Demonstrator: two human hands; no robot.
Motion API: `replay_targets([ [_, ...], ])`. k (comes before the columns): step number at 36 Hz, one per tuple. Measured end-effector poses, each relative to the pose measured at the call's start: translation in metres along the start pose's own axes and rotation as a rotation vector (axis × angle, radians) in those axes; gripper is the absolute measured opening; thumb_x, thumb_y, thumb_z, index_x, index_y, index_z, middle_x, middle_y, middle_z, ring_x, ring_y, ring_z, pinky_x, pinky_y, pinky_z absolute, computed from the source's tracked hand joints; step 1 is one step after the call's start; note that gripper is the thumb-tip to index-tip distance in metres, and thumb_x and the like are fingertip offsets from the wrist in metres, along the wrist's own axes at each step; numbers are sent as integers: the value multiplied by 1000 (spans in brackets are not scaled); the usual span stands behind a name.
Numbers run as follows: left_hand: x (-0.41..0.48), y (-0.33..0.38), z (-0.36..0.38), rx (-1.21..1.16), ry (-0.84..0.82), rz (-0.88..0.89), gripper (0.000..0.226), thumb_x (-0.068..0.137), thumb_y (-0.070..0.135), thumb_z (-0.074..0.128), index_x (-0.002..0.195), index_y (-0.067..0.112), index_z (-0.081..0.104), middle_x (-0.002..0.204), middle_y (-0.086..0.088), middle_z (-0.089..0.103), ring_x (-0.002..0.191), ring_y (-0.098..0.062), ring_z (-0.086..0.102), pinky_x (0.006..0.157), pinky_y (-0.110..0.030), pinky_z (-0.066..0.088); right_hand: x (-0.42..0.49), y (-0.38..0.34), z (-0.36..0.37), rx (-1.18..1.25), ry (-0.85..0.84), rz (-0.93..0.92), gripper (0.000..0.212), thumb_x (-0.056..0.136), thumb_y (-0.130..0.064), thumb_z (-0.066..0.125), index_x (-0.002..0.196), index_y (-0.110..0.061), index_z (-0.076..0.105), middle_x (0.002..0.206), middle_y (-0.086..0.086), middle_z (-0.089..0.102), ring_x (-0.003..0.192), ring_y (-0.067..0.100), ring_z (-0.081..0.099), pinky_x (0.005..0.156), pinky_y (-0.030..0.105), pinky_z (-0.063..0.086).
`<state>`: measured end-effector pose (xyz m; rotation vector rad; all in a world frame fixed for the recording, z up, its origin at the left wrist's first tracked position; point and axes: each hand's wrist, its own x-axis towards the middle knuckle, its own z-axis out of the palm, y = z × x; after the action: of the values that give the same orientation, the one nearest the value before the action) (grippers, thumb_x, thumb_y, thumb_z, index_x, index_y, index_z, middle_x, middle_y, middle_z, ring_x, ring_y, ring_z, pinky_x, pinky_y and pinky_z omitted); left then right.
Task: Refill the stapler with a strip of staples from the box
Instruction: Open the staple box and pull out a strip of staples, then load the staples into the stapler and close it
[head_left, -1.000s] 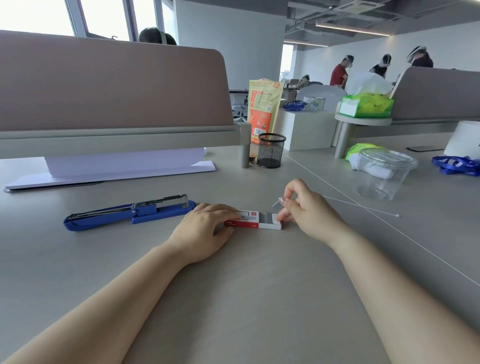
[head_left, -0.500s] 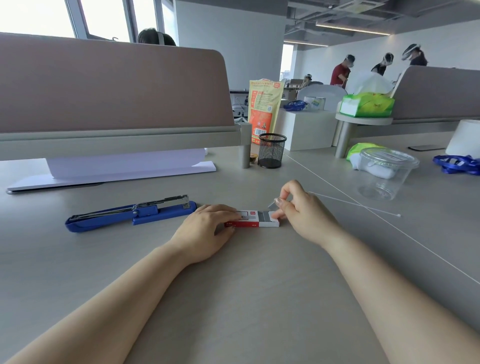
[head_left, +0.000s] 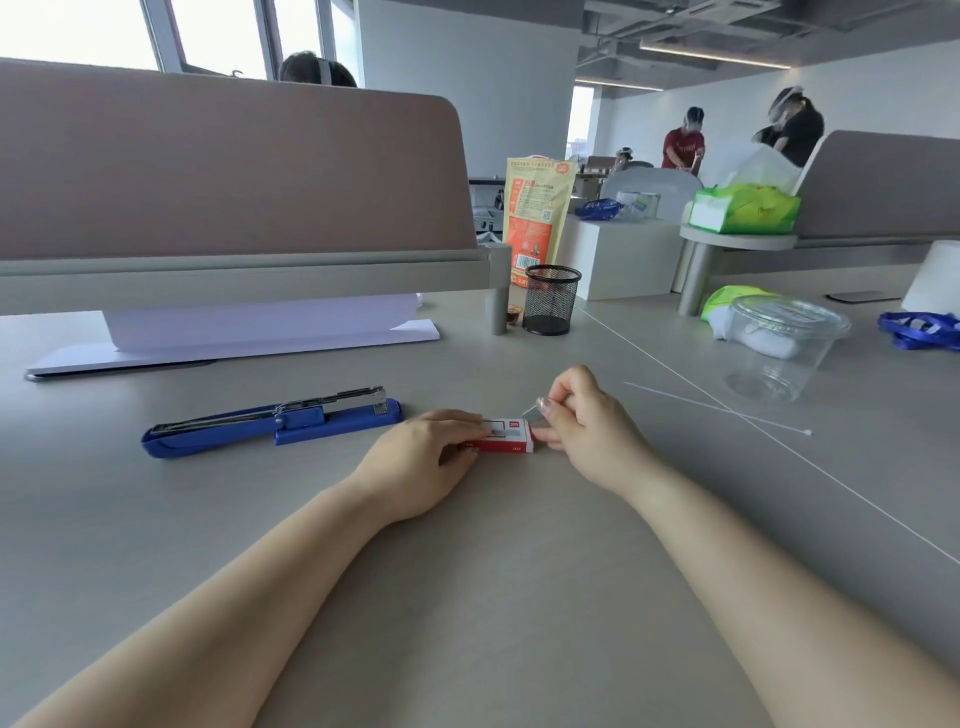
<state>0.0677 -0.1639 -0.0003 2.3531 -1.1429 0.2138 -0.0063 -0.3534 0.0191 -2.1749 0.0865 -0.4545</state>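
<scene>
A small red and white staple box (head_left: 506, 437) lies on the grey desk in the middle. My left hand (head_left: 426, 460) rests on the desk and holds the box's left end with thumb and fingers. My right hand (head_left: 584, 423) is at the box's right end, its lower fingers against the box. Its thumb and forefinger pinch a thin silver strip of staples (head_left: 531, 410) just above the box. A blue stapler (head_left: 270, 423) lies flat to the left, swung open, its metal magazine on top.
A black mesh pen cup (head_left: 550, 299) stands behind the box. A clear lidded plastic tub (head_left: 779, 345) and a thin white stick (head_left: 717, 408) lie to the right. White paper sheets (head_left: 249, 335) sit under the desk divider at the back left. People stand far off.
The box's inner tray, pulled out to the right a second ago, is now pushed in. My right hand has moved left against the box, still pinching the strip.
</scene>
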Motion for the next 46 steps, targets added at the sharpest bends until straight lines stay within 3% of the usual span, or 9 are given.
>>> replay_targets([
  [11,0,2,0,-30,2,4,32,89,24,53,121,28,58,132,5,55,118,-12,51,98,-23,39,3,3,6,121,100,116,20,93,-23,47,77,-28,38,88,-1,56,82,21,71,85,53,53],
  [15,-5,-1,-5,-56,102,-10,33,86,24,57,119,27,59,131,3,55,118,-18,52,100,-34,42,4,-2,5,91,244,41,14,89,-25,56,78,-25,47,82,-4,59,78,10,64,65,28,45],
  [18,-9,-7,-22,-50,235,-76,33,86,26,59,119,27,59,129,4,56,117,-20,51,99,-33,39,4,-13,11,110,313,-21,11,86,-22,61,82,-13,56,75,-8,56,67,4,51,58,11,38],
  [21,-18,-20,-44,23,302,-142,32,85,26,60,117,25,60,126,3,59,114,-23,52,95,-32,37,10,-27,25,177,275,-46,11,84,-18,64,82,-8,59,71,-10,56,61,-1,50,56,6,38],
  [26,-63,-53,-77,186,365,-307,35,84,27,61,118,24,58,126,0,58,117,-27,48,97,-42,38,27,-57,64,309,188,-40,10,83,-18,66,77,-14,59,65,-9,53,58,8,45,49,9,36],
  [31,-90,-79,-85,226,432,-456,37,84,30,60,120,24,56,132,1,55,121,-27,46,101,-41,33,44,-82,114,435,178,37,10,83,-21,65,76,-17,58,73,-7,58,71,13,54,69,26,46],
  [37,-88,-100,-75,312,301,-468,49,88,38,51,135,30,40,148,6,38,136,-18,31,114,-41,11,50,-83,155,501,306,120,8,85,-21,60,84,-13,60,83,3,66,78,18,60,70,26,45],
  [42,-87,-102,-72,342,294,-480,47,89,38,48,135,28,39,140,5,47,133,-19,36,114,-44,7,51,-77,159,488,260,115,8,86,-20,59,87,-12,62,77,-8,61,71,7,55,56,6,40],
  [46,-87,-103,-74,318,320,-470,41,88,35,53,129,30,49,126,2,54,119,-24,48,115,-43,11,52,-76,157,502,271,166,8,84,-22,62,82,-15,63,91,2,64,75,9,55,60,17,39],
])
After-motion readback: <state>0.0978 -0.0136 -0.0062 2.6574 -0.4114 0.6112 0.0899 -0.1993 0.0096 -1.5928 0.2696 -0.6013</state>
